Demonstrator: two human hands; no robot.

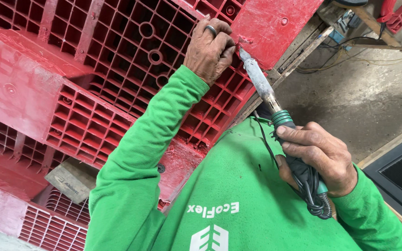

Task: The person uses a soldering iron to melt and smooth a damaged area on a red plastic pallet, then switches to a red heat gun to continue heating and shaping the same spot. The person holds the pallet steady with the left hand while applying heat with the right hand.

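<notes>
A: What sits nearest the camera?

B: The chest and sleeves of a green sweatshirt (pixel 238 195). Just above it the right hand (pixel 319 158) is closed around the dark handle of a soldering iron (pixel 275 109), with the coiled black cord (pixel 315 197) bunched under the palm.

A: Where does the iron go from there?

B: Its grey, crusted shaft runs up and to the left, and the tip touches a cracked spot at the edge of a red plastic pallet (pixel 117 69), where the open grid of ribs meets a solid red corner block.

A: And the other hand?

B: The left hand (pixel 208 49), a ring on one finger, is curled with the fingers pressed against the pallet's ribs right beside the iron's tip, touching that same spot. I cannot tell whether it pinches anything.

A: Farther off?

B: A second red pallet lies below the first at the lower left, with a grey block (pixel 73 179) wedged between them. Beyond the pallet's right edge lies a bare concrete floor (pixel 350 97) with loose cables (pixel 345 56).
</notes>
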